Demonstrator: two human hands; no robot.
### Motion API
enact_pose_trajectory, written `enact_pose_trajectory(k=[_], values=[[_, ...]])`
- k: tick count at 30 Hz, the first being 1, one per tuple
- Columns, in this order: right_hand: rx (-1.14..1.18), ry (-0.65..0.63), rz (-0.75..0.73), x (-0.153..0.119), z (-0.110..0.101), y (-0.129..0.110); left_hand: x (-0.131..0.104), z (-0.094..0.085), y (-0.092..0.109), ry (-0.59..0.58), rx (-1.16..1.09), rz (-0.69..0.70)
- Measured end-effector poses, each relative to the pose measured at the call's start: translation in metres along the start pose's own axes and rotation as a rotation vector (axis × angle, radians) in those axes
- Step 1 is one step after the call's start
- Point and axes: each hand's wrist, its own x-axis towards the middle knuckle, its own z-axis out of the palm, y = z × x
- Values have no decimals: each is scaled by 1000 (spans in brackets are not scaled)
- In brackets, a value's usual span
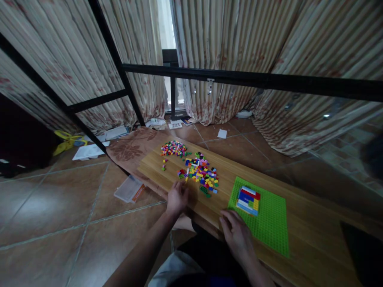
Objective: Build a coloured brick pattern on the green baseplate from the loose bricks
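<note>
My left hand (177, 198) is at the near edge of the wooden board, fingers curled together just short of the loose toy bricks (203, 172). Whatever it may hold is too small to make out. My right hand (237, 232) lies by the lower left edge of a green baseplate (269, 223), fingers loosely bent and thumb apart, with nothing visible in it. On the baseplate's upper left part sits a flat block of joined bricks (248, 200) in red, blue, white, yellow and light blue. A dark green brick (205, 190) lies at the near side of the loose pile.
A second heap of smaller colourful pieces (174, 148) lies farther back on the wooden board (155, 169). A brown patterned cloth (128, 147) covers the far end. A clear plastic box (129, 189) stands on the tiled floor. Black frame bars (191, 72) cross in front of curtains.
</note>
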Motion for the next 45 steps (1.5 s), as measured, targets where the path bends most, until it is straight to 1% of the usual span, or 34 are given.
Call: enact_pose_trajectory(k=[2, 7, 10, 12, 13, 15, 17, 19, 21, 24, 26, 28, 30, 33, 36, 40, 42, 45], values=[[-29, 0, 5, 4, 1, 3, 10, -1, -1, 3, 76, -41], [-66, 34, 22, 11, 2, -1, 28, 1, 2, -66, 228, -74], [-45, 55, 31, 11, 1, -9, 28, -1, 5, -60, 230, -61], [-5, 74, 49, 8, -1, -16, 20, -1, 10, -58, 161, -36], [22, 87, 63, 7, -2, -19, 14, -1, 13, -76, 108, -7], [73, 117, 93, 4, -7, -26, -1, 1, 24, -160, -9, 94], [117, 140, 103, 3, -12, -30, -16, 6, 38, -343, -132, 272], [153, 137, 87, 2, -18, -31, -29, 12, 53, -478, -227, 387], [180, 126, 69, 1, -24, -28, -36, 19, 68, -523, -284, 422], [197, 155, 85, -3, -32, -17, -39, 30, 86, -539, -314, 427], [200, 200, 107, -5, -38, -7, -38, 38, 94, -561, -337, 433], [194, 247, 129, -7, -46, 4, -35, 48, 99, -545, -364, 424], [173, 301, 165, -4, -56, 16, -29, 59, 103, -489, -373, 386], [101, 375, 233, 6, -73, 35, -14, 76, 108, -417, -350, 297], [20, 400, 259, 22, -86, 51, -3, 93, 112, -437, -343, 220], [-48, 386, 203, 36, -90, 59, -5, 108, 113, -518, -373, 203], [-60, 385, 166, 38, -88, 58, -10, 111, 113, -530, -389, 196], [-80, 378, 119, 40, -84, 55, -16, 111, 114, -524, -393, 178]])
